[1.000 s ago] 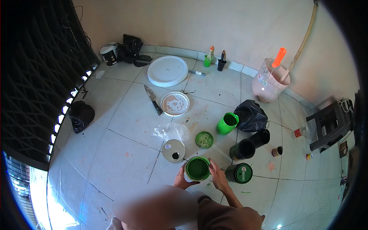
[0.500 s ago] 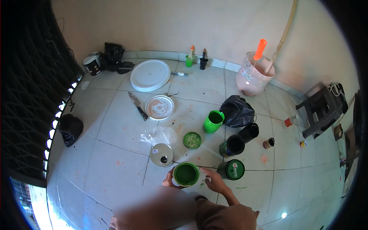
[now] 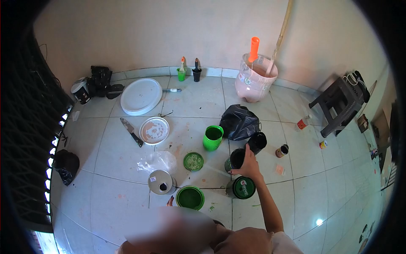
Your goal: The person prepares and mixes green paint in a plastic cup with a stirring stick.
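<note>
**Right hand on the dark can, left hand by the open green one**

The right hand (image 3: 249, 167) reaches forward and its fingers curl over the rim of the dark can (image 3: 236, 159), which stands open on the tiled floor (image 3: 127, 182) between the green mug (image 3: 212, 137) and the lidded can (image 3: 242, 188). The left hand (image 3: 170, 201) is mostly hidden low in the frame; only a tip shows beside the green can (image 3: 190, 197), and I cannot tell if it grips or lies loose.

The dark can is stiff metal, probably heavy for its size if paint is inside, and its rim may be wet and slippery. A hold round the wall below the rim looks surer than a pinch at the lip, and it should stay upright.

Room is tight: the black bag (image 3: 239, 122), a small black pot (image 3: 257, 142) and the lidded can crowd it, and a loose lid (image 3: 193, 161) lies to the left. Bare tiles open to the right, toward the stool (image 3: 340, 106).
</note>
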Action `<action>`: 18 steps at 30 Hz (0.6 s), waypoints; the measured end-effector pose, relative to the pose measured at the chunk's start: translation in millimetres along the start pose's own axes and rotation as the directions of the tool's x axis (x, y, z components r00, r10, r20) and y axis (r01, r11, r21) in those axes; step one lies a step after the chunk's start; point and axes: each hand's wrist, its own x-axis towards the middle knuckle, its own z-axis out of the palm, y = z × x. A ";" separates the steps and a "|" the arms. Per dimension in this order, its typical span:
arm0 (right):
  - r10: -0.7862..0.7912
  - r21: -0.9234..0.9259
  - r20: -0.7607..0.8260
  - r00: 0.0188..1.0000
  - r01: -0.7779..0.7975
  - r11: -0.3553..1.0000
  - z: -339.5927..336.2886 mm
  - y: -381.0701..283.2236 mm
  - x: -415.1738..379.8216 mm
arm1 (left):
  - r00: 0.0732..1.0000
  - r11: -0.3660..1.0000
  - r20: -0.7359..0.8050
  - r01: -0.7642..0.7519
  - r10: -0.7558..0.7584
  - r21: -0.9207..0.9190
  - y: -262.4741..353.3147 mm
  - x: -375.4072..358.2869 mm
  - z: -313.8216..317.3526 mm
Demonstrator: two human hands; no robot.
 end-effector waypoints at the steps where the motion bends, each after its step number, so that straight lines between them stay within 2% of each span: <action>1: 0.014 -0.054 0.032 0.999 -0.013 0.998 1.0 -5.7 2.8 | 1.000 1.000 -0.010 -0.011 0.012 0.021 2.0 -0.4 -2.6; 2: 0.032 -0.107 0.061 0.998 -0.025 0.994 0.6 -9.0 5.9 | 0.999 0.999 -0.019 -0.025 0.026 0.042 3.0 0.6 -5.6; 3: -0.018 -0.098 -0.012 1.000 0.017 0.995 -1.3 -8.6 8.0 | 0.999 0.998 -0.012 -0.045 0.046 0.043 2.4 0.6 -8.6; 6: 0.228 0.109 0.031 0.973 -0.231 0.967 -23.8 -5.2 28.6 | 0.996 0.996 -0.001 -0.085 0.085 0.019 -0.9 -2.4 -13.9; 7: 0.193 0.126 -0.118 0.974 -0.178 0.976 -28.5 5.2 37.0 | 0.996 0.996 -0.002 -0.086 0.086 0.001 -1.7 -4.6 -15.9; 9: 0.151 0.186 -0.311 0.938 -0.096 0.978 -38.4 38.5 66.0 | 0.995 0.994 -0.038 -0.093 0.091 -0.056 0.2 -6.8 -16.9; 11: 0.083 0.048 -0.580 0.810 -0.068 0.997 -34.7 74.5 97.4 | 0.989 0.992 -0.100 -0.112 0.107 -0.050 -4.7 -9.7 -14.3; 14: 0.233 0.101 -0.500 0.834 -0.211 0.972 -27.9 98.6 129.5 | 0.971 0.987 -0.184 -0.161 0.154 -0.024 -0.9 -8.6 -14.8; 18: 0.202 0.052 -0.306 0.930 -0.196 0.979 -34.5 92.4 128.8 | 0.940 0.970 -0.241 -0.227 0.241 0.088 0.4 -10.7 -20.1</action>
